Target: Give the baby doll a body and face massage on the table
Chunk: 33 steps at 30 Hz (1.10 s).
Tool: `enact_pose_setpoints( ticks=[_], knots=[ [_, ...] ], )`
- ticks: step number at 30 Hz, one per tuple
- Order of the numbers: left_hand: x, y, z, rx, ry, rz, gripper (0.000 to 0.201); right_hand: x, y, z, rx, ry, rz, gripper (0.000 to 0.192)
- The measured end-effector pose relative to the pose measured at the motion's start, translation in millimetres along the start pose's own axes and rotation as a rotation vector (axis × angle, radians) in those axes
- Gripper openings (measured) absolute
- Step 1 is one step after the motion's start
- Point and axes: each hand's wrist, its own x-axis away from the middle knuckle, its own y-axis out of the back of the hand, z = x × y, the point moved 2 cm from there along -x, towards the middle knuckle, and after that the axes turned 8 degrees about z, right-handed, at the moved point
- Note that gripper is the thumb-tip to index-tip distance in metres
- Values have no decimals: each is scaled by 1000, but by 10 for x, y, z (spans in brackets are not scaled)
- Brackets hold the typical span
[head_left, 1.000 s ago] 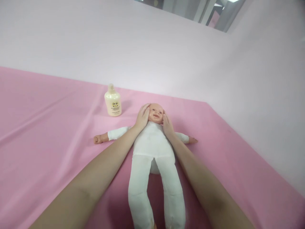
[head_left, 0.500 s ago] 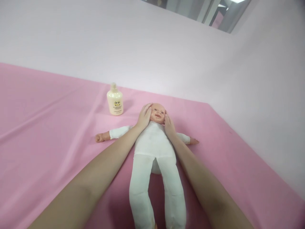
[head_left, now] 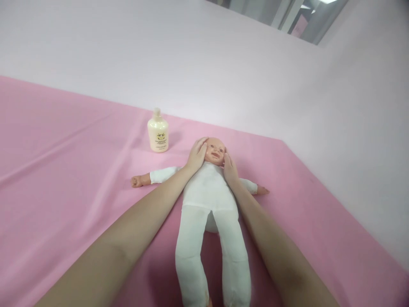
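A baby doll (head_left: 209, 187) with a white cloth body lies on its back, arms spread and legs toward me. My left hand (head_left: 197, 154) rests flat along the side of the doll's head (head_left: 216, 149), its fingers stretched out and pointing up. Against the opposite cheek lies my right hand (head_left: 230, 166), also with extended fingers, partly hidden behind the head. Between the two palms the doll's face shows, turned upward. My forearms cross over the doll's upper arms.
A cream-coloured lotion bottle (head_left: 158, 134) with a dark printed label stands upright beyond the doll, left of its head. A creased pink cloth (head_left: 79, 149) covers the table. Behind it rises a pale wall (head_left: 159, 55) with a window (head_left: 271, 17) at the top.
The whole scene has shifted slightly to the right in view. Both hands still touch the sides of the doll's head, with almost no change in their position on it.
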Motion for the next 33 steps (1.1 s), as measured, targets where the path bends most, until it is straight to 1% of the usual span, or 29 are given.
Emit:
enact_pose_setpoints(
  ticks=[6, 11, 15, 24, 29, 33],
  knots=[
    [-3, -8, 3, -2, 2, 1, 38, -2, 17, -30, 2, -21, -1, 62],
    [-9, -9, 7, 7, 1, 0, 38, -6, 19, -35, 7, 0, -7, 61],
    [-9, -4, 11, 1, 9, 2, 38, -20, 15, -47, 4, -12, -6, 62],
    [-1, 17, 22, -12, 4, -2, 40, -20, -6, -11, 3, 3, -1, 61],
    [-17, 39, 89, -28, -7, 15, 40, -64, 8, -85, 32, 42, -18, 61],
    [-18, 63, 82, -46, -13, 21, 39, -89, -5, -127, 16, 54, -29, 61]
  ],
)
